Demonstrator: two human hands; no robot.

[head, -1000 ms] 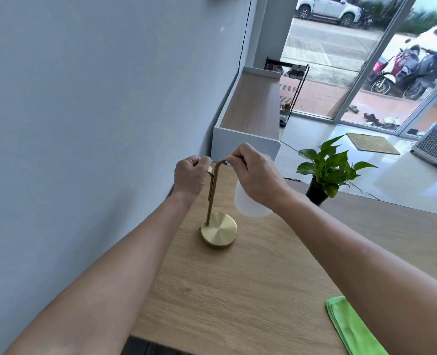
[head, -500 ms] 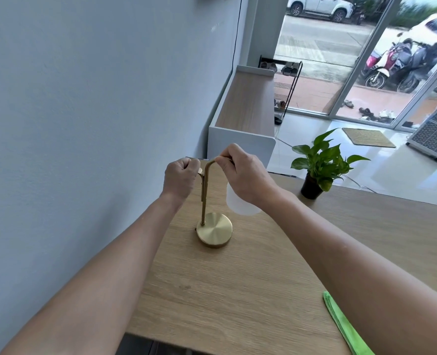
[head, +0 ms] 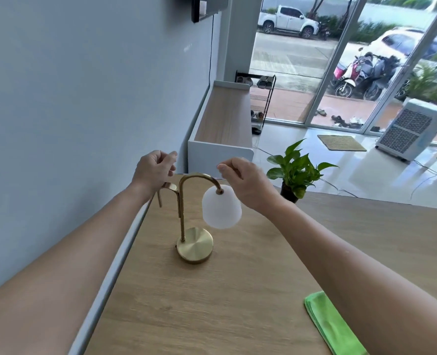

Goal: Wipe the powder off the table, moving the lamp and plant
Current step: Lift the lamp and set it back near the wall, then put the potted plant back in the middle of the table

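Observation:
A brass lamp [head: 195, 248] with a curved neck and a white frosted shade [head: 221, 207] stands on the wooden table [head: 238, 298] near its left edge. My left hand [head: 154, 167] hovers just above the lamp's left arm, fingers loosely curled and holding nothing. Over the top of the neck, just above the shade, my right hand [head: 245, 180] also grips nothing. A small potted plant [head: 295, 170] with green leaves sits at the table's far edge, right of the lamp. A folded green cloth [head: 332, 326] lies at the near right. I can make out no powder on the wood.
A grey wall runs close along the table's left side. Beyond the far edge stands a low white cabinet [head: 222, 119] with a wooden top. A white air cooler [head: 412, 129] and a doormat sit on the tiled floor by the glass doors.
Both hands have let go of the lamp's neck and lifted slightly away. The shade, which my right hand covered before, now shows fully.

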